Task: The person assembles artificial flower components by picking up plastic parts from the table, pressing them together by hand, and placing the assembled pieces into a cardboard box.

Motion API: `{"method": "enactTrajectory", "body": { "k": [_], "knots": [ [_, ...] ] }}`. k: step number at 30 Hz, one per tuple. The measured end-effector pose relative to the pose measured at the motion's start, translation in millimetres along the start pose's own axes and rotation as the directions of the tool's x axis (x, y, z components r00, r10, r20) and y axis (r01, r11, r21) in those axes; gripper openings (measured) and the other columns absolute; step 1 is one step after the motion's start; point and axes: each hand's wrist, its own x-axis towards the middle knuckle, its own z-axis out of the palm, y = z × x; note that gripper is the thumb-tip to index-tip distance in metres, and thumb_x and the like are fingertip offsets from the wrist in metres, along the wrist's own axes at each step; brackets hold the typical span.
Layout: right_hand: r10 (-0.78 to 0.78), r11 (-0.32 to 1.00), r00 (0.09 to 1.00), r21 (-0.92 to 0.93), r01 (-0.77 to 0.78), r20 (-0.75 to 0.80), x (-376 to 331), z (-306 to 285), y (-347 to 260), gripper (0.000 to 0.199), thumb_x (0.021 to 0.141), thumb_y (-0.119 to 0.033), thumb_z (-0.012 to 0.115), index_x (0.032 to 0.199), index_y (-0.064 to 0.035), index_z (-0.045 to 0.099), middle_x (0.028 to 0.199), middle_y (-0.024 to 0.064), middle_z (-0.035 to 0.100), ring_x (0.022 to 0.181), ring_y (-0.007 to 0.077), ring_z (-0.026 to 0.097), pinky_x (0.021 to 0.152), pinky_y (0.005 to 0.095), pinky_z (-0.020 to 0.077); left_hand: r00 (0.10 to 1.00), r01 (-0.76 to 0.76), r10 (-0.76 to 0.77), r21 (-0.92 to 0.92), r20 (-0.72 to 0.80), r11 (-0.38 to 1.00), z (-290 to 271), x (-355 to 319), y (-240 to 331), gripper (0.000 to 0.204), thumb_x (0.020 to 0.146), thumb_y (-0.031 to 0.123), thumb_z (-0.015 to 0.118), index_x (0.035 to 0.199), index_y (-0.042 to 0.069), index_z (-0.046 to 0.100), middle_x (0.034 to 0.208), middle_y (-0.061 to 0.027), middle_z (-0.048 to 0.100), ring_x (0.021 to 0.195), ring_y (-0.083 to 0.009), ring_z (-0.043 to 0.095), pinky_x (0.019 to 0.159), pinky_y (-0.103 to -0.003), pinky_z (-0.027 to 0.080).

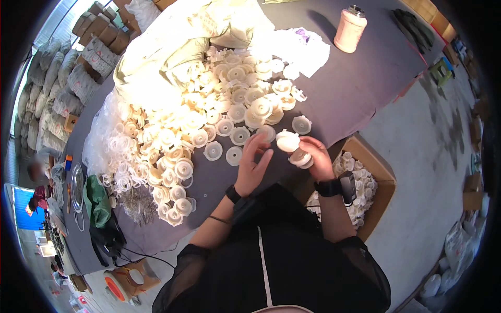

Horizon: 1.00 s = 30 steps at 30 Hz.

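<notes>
Pale plastic discs in the right hand's grip, just over the near part of the bench.
At least two are held: the upper one tilted, its pale round side showing, the lower partly covered by the fingers. More lie in a heap, overlapping at many angles; a few loose discs rest flat at its near edge, faces ringed, a small dark hole at the centre.

The discs look smooth, matt plastic; the table, matt cloth; the box, cardboard; the clear bag, glossy, crinkled plastic film.
</notes>
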Motion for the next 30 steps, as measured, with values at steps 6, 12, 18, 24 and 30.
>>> {"method": "enactTrajectory", "body": {
  "k": [6, 12, 18, 24, 30],
  "knots": [
    [0.042, 0.998, 0.991, 0.032, -0.047, 0.123, -25.2, -18.7, -2.5, 0.025, 0.082, -0.018, 0.056, 0.099, 0.0001, 0.056, 0.089, 0.0102, 0.061, 0.075, 0.0172, 0.061, 0.068, 0.0275, 0.0485, 0.906, 0.316, -0.217, -0.238, 0.364, 0.918, 35.2, 18.3, -9.0, 0.021, 0.086, 0.009, 0.051, 0.103, -0.001, 0.056, 0.086, -0.0028, 0.06, 0.077, -0.0072, 0.054, 0.068, -0.021, 0.043],
    [-0.059, 0.996, 0.987, 0.058, 0.069, -0.151, -48.3, -66.0, -0.2, 0.04, 0.085, -0.029, 0.05, 0.116, -0.003, 0.045, 0.099, 0.0087, 0.058, 0.084, 0.0182, 0.059, 0.067, 0.0317, 0.0498, 0.916, -0.385, 0.296, 0.379, 0.272, 0.842, 62.0, 46.3, -25.2, 0.019, 0.075, 0.012, 0.061, 0.091, 0.004, 0.059, 0.082, -0.0109, 0.053, 0.076, -0.0276, 0.053, 0.064, -0.034, 0.044],
    [-0.049, 0.974, 0.977, 0.207, 0.092, -0.205, -56.4, -68.2, 3.1, 0.04, 0.085, -0.026, 0.052, 0.119, -0.007, 0.043, 0.105, 0.0088, 0.056, 0.091, 0.0203, 0.058, 0.071, 0.0357, 0.049, 0.901, -0.432, 0.328, 0.521, 0.284, 0.736, 61.5, 53.5, -47.6, 0.017, 0.073, 0.009, 0.061, 0.089, 0.005, 0.059, 0.086, -0.0104, 0.054, 0.081, -0.0285, 0.053, 0.072, -0.037, 0.042],
    [-0.024, 0.97, 0.984, 0.233, 0.066, -0.178, -43.8, -64.2, 14.1, 0.04, 0.085, -0.021, 0.051, 0.121, -0.0069, 0.041, 0.108, 0.0102, 0.054, 0.096, 0.0224, 0.056, 0.074, 0.037, 0.0485, 0.933, 0.294, -0.264, -0.094, 0.244, 0.951, 41.7, 29.0, -17.3, 0.021, 0.086, 0.01, 0.052, 0.104, -0.001, 0.057, 0.086, -0.0036, 0.06, 0.071, -0.0075, 0.057, 0.063, -0.02, 0.044],
    [-0.127, 0.957, 0.989, 0.252, 0.143, -0.078, -35.4, -36.0, 12.9, 0.034, 0.087, -0.016, 0.046, 0.118, -0.0011, 0.044, 0.105, 0.0127, 0.056, 0.092, 0.023, 0.059, 0.075, 0.0343, 0.0498, 0.926, 0.307, -0.243, -0.204, 0.289, 0.929, 30.5, 6.6, -9.9, 0.019, 0.088, 0.01, 0.048, 0.103, 0.0, 0.053, 0.082, -0.0018, 0.058, 0.076, -0.0068, 0.054, 0.067, -0.019, 0.042]
  ]
}}
